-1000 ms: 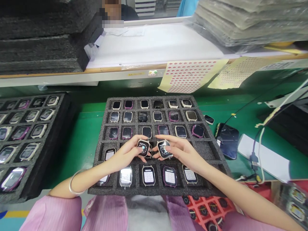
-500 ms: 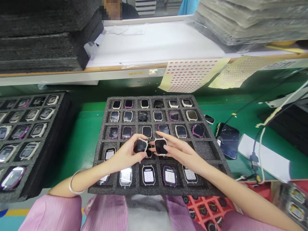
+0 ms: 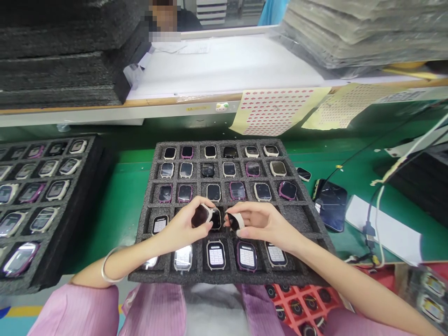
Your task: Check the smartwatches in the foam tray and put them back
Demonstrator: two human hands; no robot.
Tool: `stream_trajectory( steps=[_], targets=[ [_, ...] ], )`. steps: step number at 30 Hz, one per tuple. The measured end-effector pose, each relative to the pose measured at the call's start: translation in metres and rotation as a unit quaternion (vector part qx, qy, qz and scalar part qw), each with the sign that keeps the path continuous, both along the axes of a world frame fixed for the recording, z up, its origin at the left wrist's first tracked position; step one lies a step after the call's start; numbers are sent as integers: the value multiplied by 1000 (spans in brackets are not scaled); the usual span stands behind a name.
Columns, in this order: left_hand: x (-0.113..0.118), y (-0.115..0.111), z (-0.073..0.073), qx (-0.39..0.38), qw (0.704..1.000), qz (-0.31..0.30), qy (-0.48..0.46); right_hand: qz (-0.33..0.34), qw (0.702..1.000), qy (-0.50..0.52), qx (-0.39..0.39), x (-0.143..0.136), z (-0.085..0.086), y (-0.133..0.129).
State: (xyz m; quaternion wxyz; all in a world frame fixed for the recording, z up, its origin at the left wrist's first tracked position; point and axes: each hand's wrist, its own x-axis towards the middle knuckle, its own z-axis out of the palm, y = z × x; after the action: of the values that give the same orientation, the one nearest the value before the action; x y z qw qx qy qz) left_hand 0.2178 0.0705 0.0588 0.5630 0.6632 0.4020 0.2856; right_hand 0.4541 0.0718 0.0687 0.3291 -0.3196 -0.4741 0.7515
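A black foam tray (image 3: 301,219) with square compartments lies in front of me, holding smartwatch bodies with white, purple and black cases. My left hand (image 3: 191,221) is closed around a white-cased smartwatch (image 3: 202,215), its dark screen tilted. In my right hand (image 3: 261,221) another white-cased smartwatch (image 3: 235,221) is pinched between thumb and fingers, tipped on its side. Both are held above the fourth row, a small gap apart. Between them a watch (image 3: 217,219) shows in its compartment. In the nearest row, several watches such as this purple one (image 3: 247,255) have lit white screens.
A second foam tray (image 3: 63,224) of watches stands at the left. Black foam trays (image 3: 59,60) are stacked on the shelf. Sticker sheets (image 3: 276,109) hang from its edge. A phone (image 3: 332,205), cables (image 3: 369,231) and white paper (image 3: 385,228) lie right. A person (image 3: 189,18) is beyond.
Both watches have been turned in my fingers, so their screens face less upward. My right hand has shifted slightly and uncovered the purple watch behind it.
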Motion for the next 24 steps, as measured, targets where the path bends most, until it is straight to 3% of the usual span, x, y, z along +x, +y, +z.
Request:
stream_trajectory(
  steps=[24],
  targets=[
    [1, 0, 10, 54, 998, -2, 44, 1, 1000, -18, 23, 0, 2, -1]
  ],
)
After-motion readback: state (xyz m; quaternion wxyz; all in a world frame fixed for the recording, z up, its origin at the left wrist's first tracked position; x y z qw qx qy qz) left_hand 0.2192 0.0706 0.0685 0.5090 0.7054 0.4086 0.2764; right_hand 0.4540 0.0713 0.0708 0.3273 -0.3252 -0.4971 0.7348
